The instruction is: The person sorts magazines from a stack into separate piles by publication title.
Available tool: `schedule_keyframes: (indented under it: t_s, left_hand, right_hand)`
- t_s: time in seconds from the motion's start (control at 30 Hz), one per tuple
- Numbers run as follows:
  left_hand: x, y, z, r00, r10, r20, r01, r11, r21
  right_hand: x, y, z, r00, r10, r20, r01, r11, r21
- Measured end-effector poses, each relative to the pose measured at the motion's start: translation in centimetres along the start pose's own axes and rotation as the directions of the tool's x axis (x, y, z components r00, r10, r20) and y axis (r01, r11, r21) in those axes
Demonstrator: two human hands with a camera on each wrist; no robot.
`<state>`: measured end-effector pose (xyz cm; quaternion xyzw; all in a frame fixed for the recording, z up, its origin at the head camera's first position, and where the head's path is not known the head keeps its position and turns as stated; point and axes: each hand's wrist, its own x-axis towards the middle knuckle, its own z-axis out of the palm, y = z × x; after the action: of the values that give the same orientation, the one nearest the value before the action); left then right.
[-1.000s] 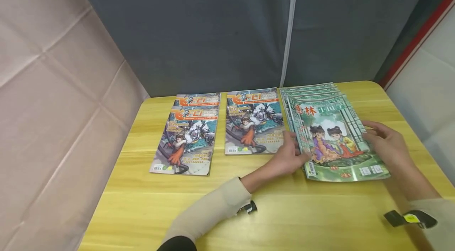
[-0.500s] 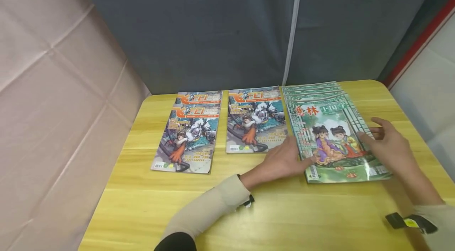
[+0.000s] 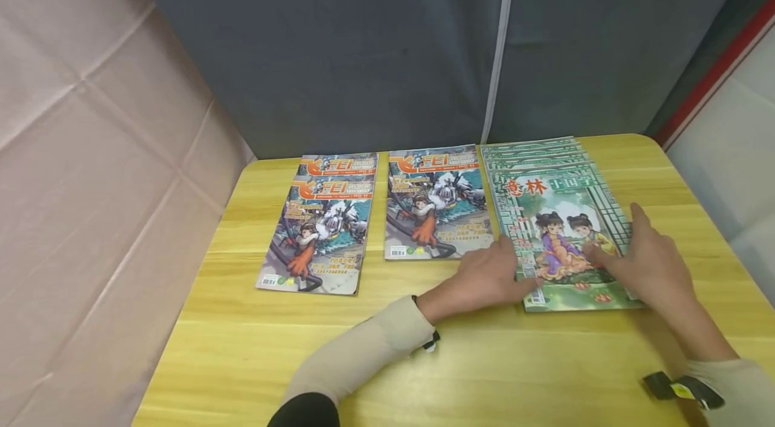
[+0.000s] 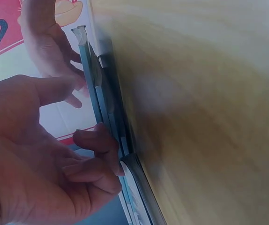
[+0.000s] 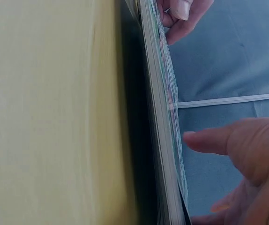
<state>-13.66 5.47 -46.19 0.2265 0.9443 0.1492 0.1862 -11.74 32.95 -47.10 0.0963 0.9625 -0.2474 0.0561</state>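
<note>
Left hand: thumb laid over the near left corner of the green stack, fingers bent against its left edge; whether a firm pinch is made cannot be told. Right hand: thumb and index spread wide, thumb over the cover; no grip seen. The stack is thus flanked by both sets of fingers, on the table. Beyond the fingertips, its far ends are stepped; uneven layers are also seen by the left fingers. Risk, as judged: if only the thumbs bear, the top copy could be dragged off those beneath; under unequal side pressure, the layers could be skewed. Just beside the left knuckles, the middle comic could be nudged by a careless withdrawal. The left pair, well apart, is judged safe.
</note>
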Motion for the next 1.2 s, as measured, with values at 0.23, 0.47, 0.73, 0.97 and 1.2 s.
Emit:
schedule_keyframes:
  t_s: [0.23, 0.47, 0.73, 0.97, 1.2]
  left_hand:
    - [0.1, 0.2, 0.1, 1.000, 0.012, -0.010, -0.010, 0.990, 0.142]
    - [0.0, 0.0, -0.3, 0.999, 0.032, -0.018, -0.029, 0.992, 0.125]
    - [0.6, -3.1, -1.4, 0.990, 0.142, -0.027, -0.144, 0.964, -0.225]
    - [0.1, -6.8, -3.1, 0.979, 0.062, -0.195, -0.128, 0.928, -0.350]
    - [-1.2, -11.2, -4.4, 0.965, -0.083, -0.249, 0.000, 0.949, -0.315]
  right_hand:
    - [0.1, -0.2, 0.3, 0.999, -0.032, 0.005, 0.032, 0.999, -0.044]
    - [0.2, 0.0, 0.5, 0.998, -0.060, -0.007, 0.059, 0.998, -0.032]
    - [0.8, -0.7, 0.5, 0.992, -0.124, -0.019, 0.125, 0.991, 0.050]
    - [1.3, -4.0, 1.8, 0.963, -0.257, -0.083, 0.268, 0.948, 0.172]
    - [1.0, -7.9, 3.4, 0.945, -0.319, -0.074, 0.327, 0.924, 0.196]
